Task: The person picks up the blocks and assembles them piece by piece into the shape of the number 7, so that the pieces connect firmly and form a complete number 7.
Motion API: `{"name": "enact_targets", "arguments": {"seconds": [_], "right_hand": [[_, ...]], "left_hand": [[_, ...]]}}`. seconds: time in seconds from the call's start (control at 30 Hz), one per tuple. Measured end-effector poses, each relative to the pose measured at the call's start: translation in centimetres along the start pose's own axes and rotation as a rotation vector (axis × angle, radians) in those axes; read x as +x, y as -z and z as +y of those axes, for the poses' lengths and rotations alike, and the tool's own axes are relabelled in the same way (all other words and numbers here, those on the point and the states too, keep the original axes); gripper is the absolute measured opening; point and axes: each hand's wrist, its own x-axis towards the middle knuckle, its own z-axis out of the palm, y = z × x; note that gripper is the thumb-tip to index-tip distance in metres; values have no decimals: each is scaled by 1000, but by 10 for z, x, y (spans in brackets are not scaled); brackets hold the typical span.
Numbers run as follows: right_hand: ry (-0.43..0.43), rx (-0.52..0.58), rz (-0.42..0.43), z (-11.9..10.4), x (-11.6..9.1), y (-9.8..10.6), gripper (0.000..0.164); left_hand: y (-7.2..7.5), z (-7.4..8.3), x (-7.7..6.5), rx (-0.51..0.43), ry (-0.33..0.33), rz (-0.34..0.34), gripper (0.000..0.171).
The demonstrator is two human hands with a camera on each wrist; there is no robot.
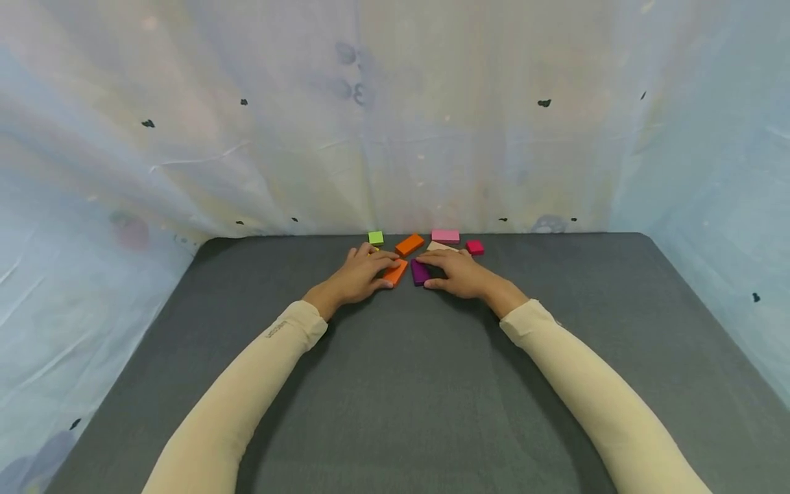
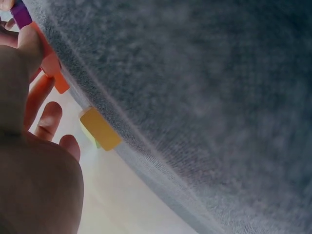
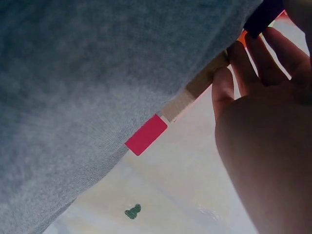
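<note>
Orange blk (image 1: 397, 273), purple blk (image 1: 420, 273), both rect.

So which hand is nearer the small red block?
Right. The right hand is just this side of the red block; the left hand is farther off, to the block's left.

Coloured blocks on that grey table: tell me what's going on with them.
Someone's left hand grips an orange block between thumb and fingers, while the right hand grips a purple block close beside it. Farther back on the table lie another orange block, a pink block, a green block, a red block and a beige block, partly hidden by the right hand.
</note>
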Motion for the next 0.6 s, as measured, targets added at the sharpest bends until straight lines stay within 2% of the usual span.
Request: {"name": "enact_targets", "arguments": {"seconds": [0.13, 0.3, 0.4, 0.6], "right_hand": [[-3, -3, 3, 0, 3, 0, 59], [-4, -10, -6, -3, 4, 0, 59], [-5, -13, -6, -3, 5, 0, 59], [-7, -9, 2, -2, 5, 2, 59]], "left_hand": [[1, -1, 2, -38, -3, -19, 52], [0, -7, 2, -205, 3, -59, 53], [0, -9, 2, -272, 13, -62, 53], [3, -9, 3, -318, 45, -61, 53]]}}
